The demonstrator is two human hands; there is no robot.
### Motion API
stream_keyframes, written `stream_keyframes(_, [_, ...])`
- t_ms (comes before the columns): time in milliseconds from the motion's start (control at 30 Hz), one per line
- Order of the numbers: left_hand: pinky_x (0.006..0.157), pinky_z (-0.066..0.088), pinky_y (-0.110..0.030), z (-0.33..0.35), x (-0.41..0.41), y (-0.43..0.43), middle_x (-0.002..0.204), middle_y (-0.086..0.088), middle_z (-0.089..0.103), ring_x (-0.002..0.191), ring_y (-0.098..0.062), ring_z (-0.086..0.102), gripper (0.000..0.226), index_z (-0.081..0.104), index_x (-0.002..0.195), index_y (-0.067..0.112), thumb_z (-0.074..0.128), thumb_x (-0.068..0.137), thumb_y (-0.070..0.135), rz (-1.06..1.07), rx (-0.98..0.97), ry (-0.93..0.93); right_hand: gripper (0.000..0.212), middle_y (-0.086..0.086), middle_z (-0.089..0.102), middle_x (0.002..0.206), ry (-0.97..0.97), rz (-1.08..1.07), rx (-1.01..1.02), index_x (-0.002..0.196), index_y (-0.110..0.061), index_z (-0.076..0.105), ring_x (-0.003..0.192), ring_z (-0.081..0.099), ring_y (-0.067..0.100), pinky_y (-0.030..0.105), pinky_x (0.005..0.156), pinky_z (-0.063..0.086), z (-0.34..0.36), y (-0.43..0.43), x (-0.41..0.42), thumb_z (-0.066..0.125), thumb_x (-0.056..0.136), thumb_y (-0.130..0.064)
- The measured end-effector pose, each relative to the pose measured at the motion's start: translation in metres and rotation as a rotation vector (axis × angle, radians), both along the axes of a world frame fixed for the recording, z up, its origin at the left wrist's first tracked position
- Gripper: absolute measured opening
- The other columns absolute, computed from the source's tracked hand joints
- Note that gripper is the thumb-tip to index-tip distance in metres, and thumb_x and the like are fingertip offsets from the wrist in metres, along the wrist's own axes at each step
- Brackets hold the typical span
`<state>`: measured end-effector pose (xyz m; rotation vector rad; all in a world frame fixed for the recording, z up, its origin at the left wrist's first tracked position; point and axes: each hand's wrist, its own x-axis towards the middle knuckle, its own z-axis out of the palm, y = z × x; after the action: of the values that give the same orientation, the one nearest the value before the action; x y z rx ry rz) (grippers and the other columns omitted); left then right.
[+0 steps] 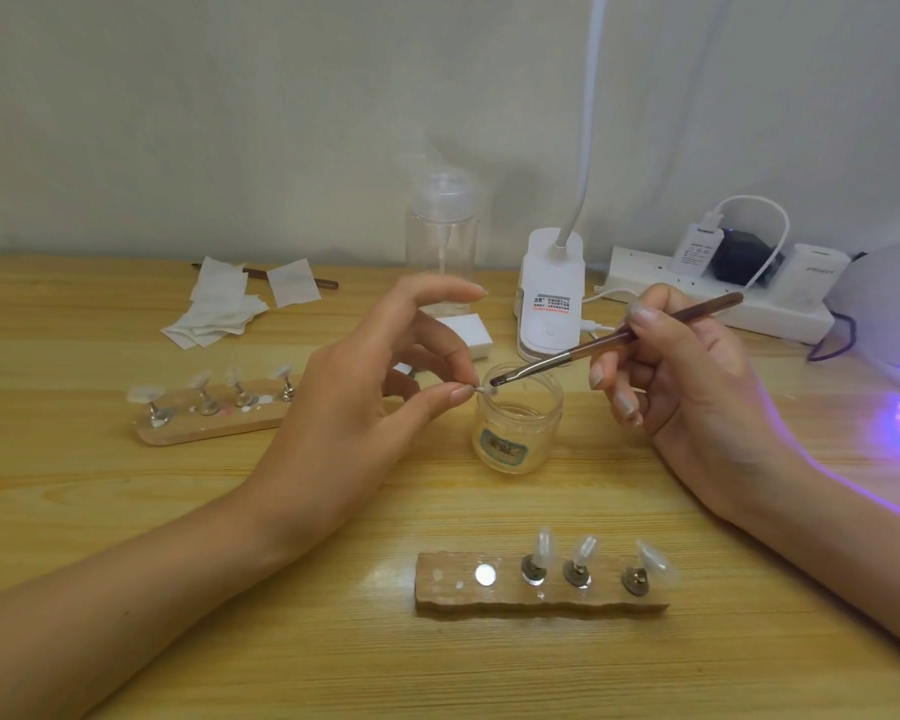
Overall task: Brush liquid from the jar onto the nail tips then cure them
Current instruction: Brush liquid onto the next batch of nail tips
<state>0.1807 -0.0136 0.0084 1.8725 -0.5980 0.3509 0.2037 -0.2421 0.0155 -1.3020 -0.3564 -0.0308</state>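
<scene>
An open clear jar (518,426) with a label stands mid-table. My left hand (365,402) pinches a small nail tip (481,390) between thumb and finger just left of the jar's rim. My right hand (681,376) grips a brown brush (619,340), and its dark bristles touch the nail tip over the jar mouth. In front lies a wooden holder (539,597) carrying three nail tips (585,550) on metal stands, with one bare round magnet at its left. A second wooden holder (209,426) with several nail tips lies at the left.
A clear pump bottle (441,236), a white clip lamp (552,298) and a power strip (713,298) with plugs stand at the back. White wipes (219,309) and another brush lie at back left. A curing lamp (889,314) glows purple at the right edge.
</scene>
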Motion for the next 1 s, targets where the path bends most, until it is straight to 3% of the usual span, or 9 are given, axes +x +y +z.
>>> stream_keyframes(500, [0.077, 0.054, -0.043, 0.0011, -0.0015, -0.0004, 0.089, 0.01, 0.068, 0.095, -0.017, 0.068, 0.051, 0.054, 0.13, 0.029, 0.069, 0.091, -0.001, 0.014, 0.015, -0.018, 0.022, 0.009, 0.065, 0.064, -0.007, -0.094, -0.056, 0.076, -0.019, 0.048, 0.045, 0.05, 0.013, 0.019, 0.043, 0.042, -0.0002, 0.0008, -0.0017, 0.061, 0.091, -0.029])
stream_keyframes(1000, [0.078, 0.054, -0.041, 0.0008, -0.0016, -0.0007, 0.09, 0.011, 0.068, 0.096, -0.018, 0.067, 0.049, 0.053, 0.128, 0.031, 0.069, 0.091, 0.002, 0.018, 0.016, -0.006, 0.019, 0.009, 0.066, 0.064, -0.06, -0.067, -0.027, 0.077, -0.018, 0.046, 0.043, 0.048, 0.013, 0.018, 0.041, 0.04, 0.0009, 0.0012, -0.003, 0.052, 0.094, -0.023])
